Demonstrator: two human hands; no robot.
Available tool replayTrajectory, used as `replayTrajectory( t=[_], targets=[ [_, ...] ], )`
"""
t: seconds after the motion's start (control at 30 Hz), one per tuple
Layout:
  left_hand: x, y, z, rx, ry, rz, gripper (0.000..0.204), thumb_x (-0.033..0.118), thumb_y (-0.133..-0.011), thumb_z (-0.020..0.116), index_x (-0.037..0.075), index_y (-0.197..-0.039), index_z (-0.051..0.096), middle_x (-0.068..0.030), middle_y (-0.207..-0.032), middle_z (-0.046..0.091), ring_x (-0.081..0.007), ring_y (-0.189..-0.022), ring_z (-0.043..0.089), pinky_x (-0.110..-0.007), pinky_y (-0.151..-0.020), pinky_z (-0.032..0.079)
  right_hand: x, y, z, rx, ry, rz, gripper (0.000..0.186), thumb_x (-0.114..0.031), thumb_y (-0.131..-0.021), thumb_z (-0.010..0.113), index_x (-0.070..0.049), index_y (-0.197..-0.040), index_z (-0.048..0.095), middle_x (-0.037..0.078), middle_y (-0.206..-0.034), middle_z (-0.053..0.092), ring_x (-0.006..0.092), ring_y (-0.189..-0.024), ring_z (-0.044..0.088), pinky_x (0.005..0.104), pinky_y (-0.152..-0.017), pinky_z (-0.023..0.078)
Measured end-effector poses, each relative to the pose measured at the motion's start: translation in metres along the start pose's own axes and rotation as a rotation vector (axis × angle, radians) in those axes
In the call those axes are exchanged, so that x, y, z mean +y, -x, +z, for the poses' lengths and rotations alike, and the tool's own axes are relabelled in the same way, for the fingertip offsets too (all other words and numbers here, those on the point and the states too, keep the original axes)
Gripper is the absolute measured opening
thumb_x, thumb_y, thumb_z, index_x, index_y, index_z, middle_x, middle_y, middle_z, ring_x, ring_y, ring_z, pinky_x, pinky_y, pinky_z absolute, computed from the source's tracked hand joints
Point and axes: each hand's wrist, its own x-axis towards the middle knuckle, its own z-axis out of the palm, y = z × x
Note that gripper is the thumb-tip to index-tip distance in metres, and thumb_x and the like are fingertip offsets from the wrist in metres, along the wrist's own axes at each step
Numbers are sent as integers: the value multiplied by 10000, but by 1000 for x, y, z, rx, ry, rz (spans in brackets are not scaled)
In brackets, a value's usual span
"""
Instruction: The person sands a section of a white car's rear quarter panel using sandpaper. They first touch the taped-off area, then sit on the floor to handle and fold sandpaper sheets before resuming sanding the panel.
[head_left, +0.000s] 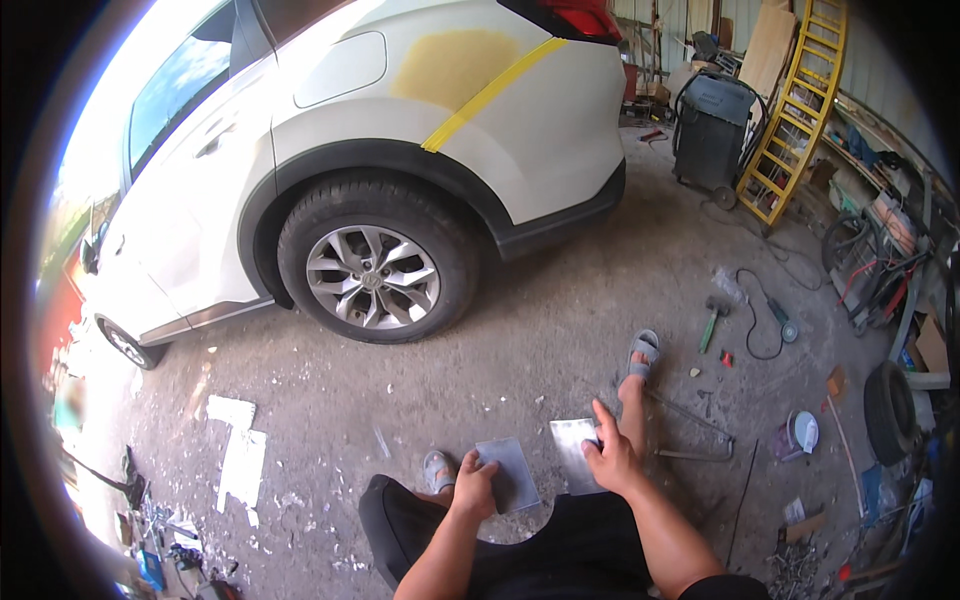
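My left hand [474,484] is closed on the edge of a thin, flat, dark grey rectangular sheet [514,474], thumb on top. My right hand [612,456] grips a similar thin rectangular sheet [572,440], silvery and shiny, with the index finger stretched past its edge. Both sheets are held low over my lap, apart from each other. In front stands a white car [560,130]. Above its rear wheel [372,275] is a tan, smoothed patch [450,65], bordered on the right by yellow tape [490,92].
On the concrete floor at right lie a green-handled hammer [712,325], an angle grinder [785,320] with its cord, and a paint can [797,436]. Farther back are a wheeled bin [712,130] and a yellow ladder [800,110]. White paper [240,460] lies at left.
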Motion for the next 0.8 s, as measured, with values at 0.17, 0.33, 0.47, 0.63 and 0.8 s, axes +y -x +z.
replayTrajectory(
  t=[0.17,0.33,0.47,0.63,0.8],
  targets=[
    [-7,4,3,-198,-19,85,419,-19,-900,486,41,-1307,408,-75,-1088,580,-177,-980,554,-316,-842,463,-31,1,17,-175,62,-128,662,-162,-848,587,-132,-1428,271,266,-1046,611,428,-916,611,466,-785,499],
    [1,-2,-27,-368,11,103,332,-34,-907,460,26,-1234,461,-83,-1037,606,-186,-932,592,-317,-827,492,-33,-34,-6,394,138,-143,662,-80,-814,590,-54,-1403,289,233,-918,634,388,-815,634,449,-705,508],
    [-10,-22,-32,-345,-136,112,265,-19,-906,493,30,-1166,485,-83,-994,618,-187,-907,608,-347,-814,509,-20,-22,17,-8,-255,-255,718,-43,-811,630,-59,-1428,263,63,-740,526,126,-629,500,321,-607,458],
    [1,0,-32,-423,-125,119,205,46,-886,590,21,-1077,519,-62,-931,630,-156,-834,605,-294,-754,495,5,-36,7,321,142,-27,740,-97,-817,581,-118,-1444,189,276,-876,631,445,-804,621,478,-709,504],
    [7,-6,-46,-261,-195,0,271,302,-940,548,41,-886,594,0,-727,576,-96,-644,523,-250,-559,404,9,-26,-4,182,-114,-183,681,-107,-829,610,-82,-1420,272,230,-1046,612,338,-972,615,398,-832,483]
  ],
)
